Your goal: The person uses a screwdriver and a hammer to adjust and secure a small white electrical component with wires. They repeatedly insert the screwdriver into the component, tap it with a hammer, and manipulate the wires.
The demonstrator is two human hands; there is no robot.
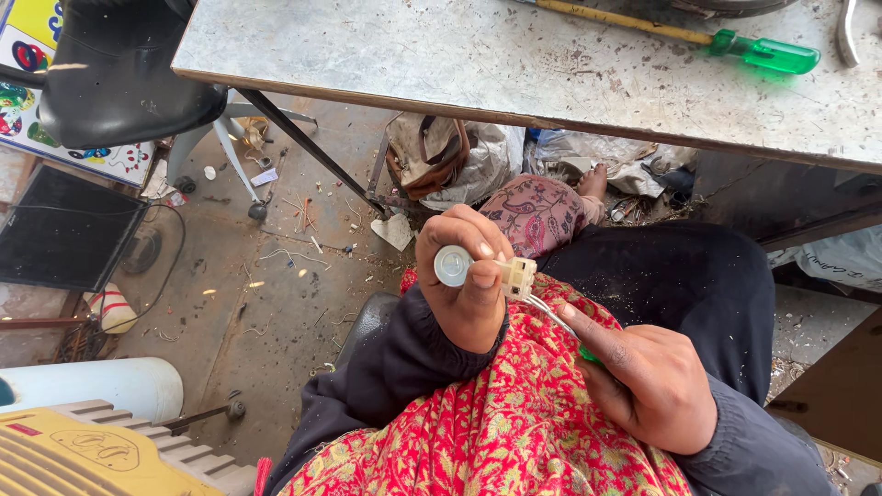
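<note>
Head view: the left hand (469, 280) is raised over the lap, fingers curled and pinching a small cream-coloured electrical part (478, 268) with a round pale face and a blocky plug end; the thumb lies across its front. The right hand (648, 381) sits lower and to the right, closed around a small screwdriver (554, 317) whose thin metal shaft reaches up to the part's plug end, with only a sliver of green handle showing at the fingers. Both hands work above a red patterned cloth (496, 432) spread over the lap.

The grey metal tabletop (478, 55) runs across the top, its front edge slanting down to the right just beyond the knees, so the room between that edge and the hands is narrow. Open concrete floor (248, 285), littered with bits of wire, lies to the left.

Count: two hands, one part, one small screwdriver, and one larger green-handled screwdriver (726, 44) lying on the tabletop, well apart from the hands. One black chair (119, 73) stands at upper left.

The small screwdriver's handle is mostly hidden in the palm; where its tip meets the part is hard to make out. A yellow casing (83, 455) is cut off at the lower left corner.
</note>
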